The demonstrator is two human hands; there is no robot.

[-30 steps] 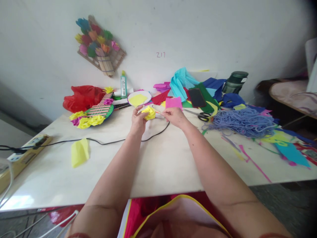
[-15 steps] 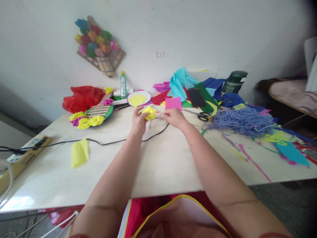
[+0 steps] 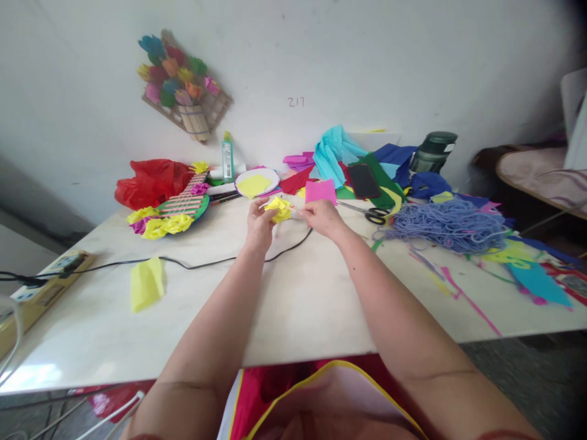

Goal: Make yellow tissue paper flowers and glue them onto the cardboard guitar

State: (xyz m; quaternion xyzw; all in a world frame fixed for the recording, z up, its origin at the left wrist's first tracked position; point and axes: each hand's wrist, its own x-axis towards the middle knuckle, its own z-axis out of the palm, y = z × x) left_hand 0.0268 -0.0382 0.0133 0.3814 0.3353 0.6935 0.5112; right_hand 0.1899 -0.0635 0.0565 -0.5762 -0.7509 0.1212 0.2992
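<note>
My left hand (image 3: 260,225) is closed on a crumpled yellow paper flower (image 3: 277,209), pinching it between thumb and fingers above the table. My right hand (image 3: 322,218) is closed on a small white object with a bit of orange (image 3: 294,212), which points at the flower's right side. It looks like a glue gun, though the fingers hide most of it. A black cord (image 3: 288,249) runs up to just below this hand. Behind the hands lies a pink paper square (image 3: 320,192), and a white plate (image 3: 271,176) with yellow paper on it is behind the left hand.
At left stand a stick-and-paper guitar-shaped craft (image 3: 183,211) and a power strip (image 3: 55,284); a yellow paper sheet (image 3: 147,284) lies nearby. To the right are scissors (image 3: 373,215), a phone (image 3: 364,181), blue yarn (image 3: 452,225) and a dark bottle (image 3: 433,153).
Both hands stay almost in place. The yellow flower has turned and shifted very slightly to the right, and less orange shows on the white object.
</note>
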